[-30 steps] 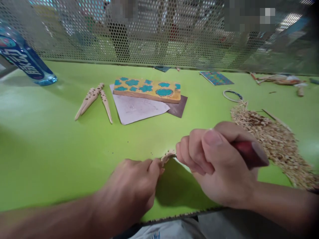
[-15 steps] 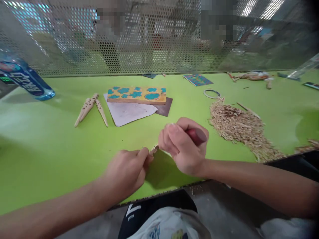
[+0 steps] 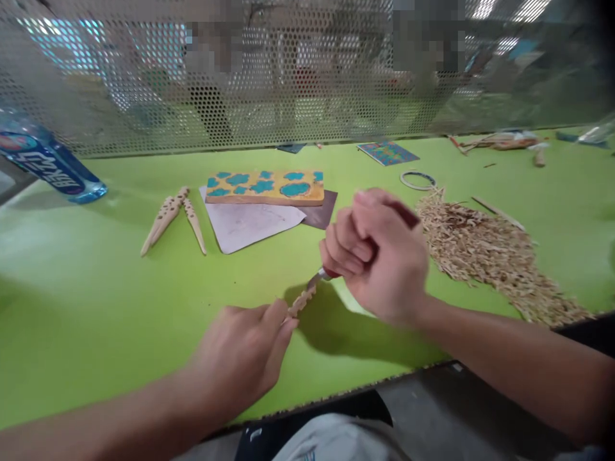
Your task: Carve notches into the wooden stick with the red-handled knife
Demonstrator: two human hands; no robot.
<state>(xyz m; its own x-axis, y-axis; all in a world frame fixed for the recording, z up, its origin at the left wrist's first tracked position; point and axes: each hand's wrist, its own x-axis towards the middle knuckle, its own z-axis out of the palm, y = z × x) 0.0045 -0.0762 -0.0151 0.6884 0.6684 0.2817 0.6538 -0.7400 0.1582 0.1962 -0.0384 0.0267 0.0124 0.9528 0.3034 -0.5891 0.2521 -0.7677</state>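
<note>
Notched wooden stick (image 3: 302, 301) is pinched at its lower end by the fingers (image 3: 283, 318) of the left hand (image 3: 240, 358), held above the bench (image 3: 96, 307) and angled up toward a short steel blade (image 3: 319, 276). That blade belongs to a carving knife, whose dark red handle (image 3: 402, 214) shows only as a sliver beyond the right hand (image 3: 384, 256). The fingers of that hand are closed tightly around the handle, and the hand is blurred by motion. The blade is at or just beside the upper end of the stick, though whether it touches is hard to tell.

The stick is short and the left fingers sit close to the blade, so a slip on a notch could drive the edge into them. Hard pressure or an unsupported cut would make this more likely.

Farther out, a pile of wood shavings (image 3: 480, 250) lies to the right, near a thin ring (image 3: 417, 180). Ahead are carved wooden spikes (image 3: 168, 221), a yellow-and-teal painted block (image 3: 264, 187) on a pale paper sheet (image 3: 250, 227), and a painted card (image 3: 388, 153). Behind them stands a perforated metal screen (image 3: 288, 83). A bottle (image 3: 48, 163) lies at the left, its blue label carrying white lettering that cannot be read reliably.
</note>
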